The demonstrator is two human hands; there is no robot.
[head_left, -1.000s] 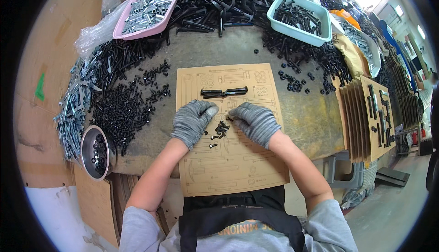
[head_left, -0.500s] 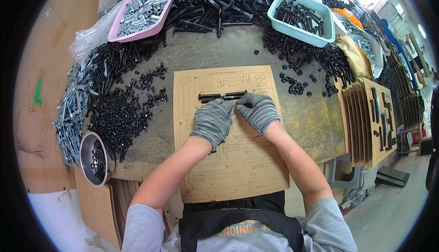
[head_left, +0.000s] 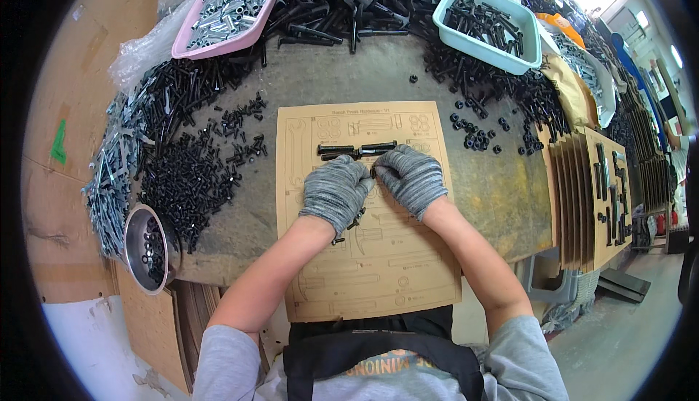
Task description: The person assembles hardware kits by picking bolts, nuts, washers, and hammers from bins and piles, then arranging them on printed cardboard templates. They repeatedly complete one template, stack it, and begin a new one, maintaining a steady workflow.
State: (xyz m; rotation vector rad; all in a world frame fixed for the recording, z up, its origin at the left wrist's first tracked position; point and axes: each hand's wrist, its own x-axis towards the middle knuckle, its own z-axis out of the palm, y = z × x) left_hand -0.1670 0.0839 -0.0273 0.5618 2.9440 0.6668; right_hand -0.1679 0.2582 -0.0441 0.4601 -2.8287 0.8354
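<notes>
A brown cardboard sheet [head_left: 378,299] printed with outlines of tools and hardware lies before me. Black bolts [head_left: 378,148] lie end to end across its upper part, just beyond my fingertips. My left hand [head_left: 335,193], in a grey knit glove, is closed with fingers bent inward. My right hand [head_left: 413,181], gloved alike, pinches close beside it. A tiny dark piece shows between the fingertips, mostly hidden, so its kind cannot be made out. Small black screws [head_left: 356,218] peek out from beneath the left hand on the sheet.
Heaps of small black screws [head_left: 193,175] lie left, beside a metal bowl [head_left: 166,255]. A pink tray [head_left: 191,26] of silver sleeves and a light blue tray [head_left: 486,50] of black bolts stand at the back. Black nuts [head_left: 477,139] lie right, near upright cardboard sheets [head_left: 564,204].
Both hands stay close together over the sheet, with only slight finger movement. The left hand has shifted a little left, and more of the small screws beneath it shows.
</notes>
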